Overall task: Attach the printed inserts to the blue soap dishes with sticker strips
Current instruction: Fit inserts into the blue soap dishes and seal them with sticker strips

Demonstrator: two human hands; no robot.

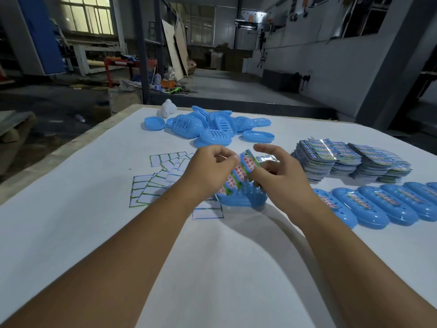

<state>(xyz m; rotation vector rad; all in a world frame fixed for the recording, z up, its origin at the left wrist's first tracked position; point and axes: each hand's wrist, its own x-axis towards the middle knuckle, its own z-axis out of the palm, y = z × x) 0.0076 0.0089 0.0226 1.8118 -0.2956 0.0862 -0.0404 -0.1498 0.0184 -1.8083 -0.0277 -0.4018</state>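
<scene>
Two hands, the left hand [208, 171] and right hand [281, 178], pinch a printed insert [238, 171] above a blue soap dish [243, 197] on a white-covered table [212, 268] in a dim workshop.

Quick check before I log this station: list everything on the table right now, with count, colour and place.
table: one, white top, fills the foreground
loose soap dishes: a pile, blue, far centre
finished soap dishes: a row of at least five, blue with printed inserts, right edge
printed inserts: several stacks, multicoloured, right
sticker strips: several sheets, white with green borders, left of the hands
soap dish in work: one, blue, under the hands
insert in hand: one, held by both hands
white object: one, far edge
left hand: pinching the insert
right hand: gripping the insert
</scene>
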